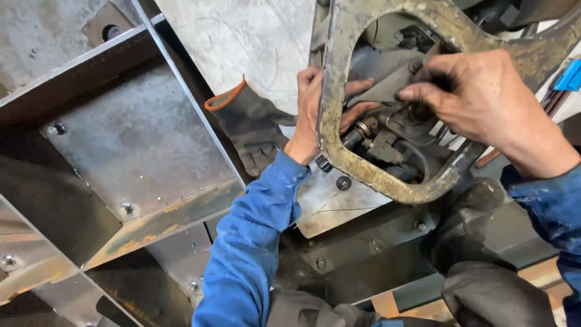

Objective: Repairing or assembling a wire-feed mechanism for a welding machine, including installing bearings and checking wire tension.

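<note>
My left hand (311, 118) reaches up behind a rusty, dirt-caked metal bracket (387, 184) with a large oval opening; its fingers press on parts inside the opening. My right hand (478, 97) comes in from the right and pinches a small dark fitting (417, 112) among hoses and metal connectors (378, 142) inside the same opening. Both arms wear blue sleeves. What exactly the right fingers grip is partly hidden.
A grey work glove with an orange cuff (248, 124) lies on a steel plate to the left. Grey steel beams and bolted plates (139, 151) form the frame around. A dark glove (478, 212) and dark trouser cloth sit at lower right. A blue object (570, 75) shows at the right edge.
</note>
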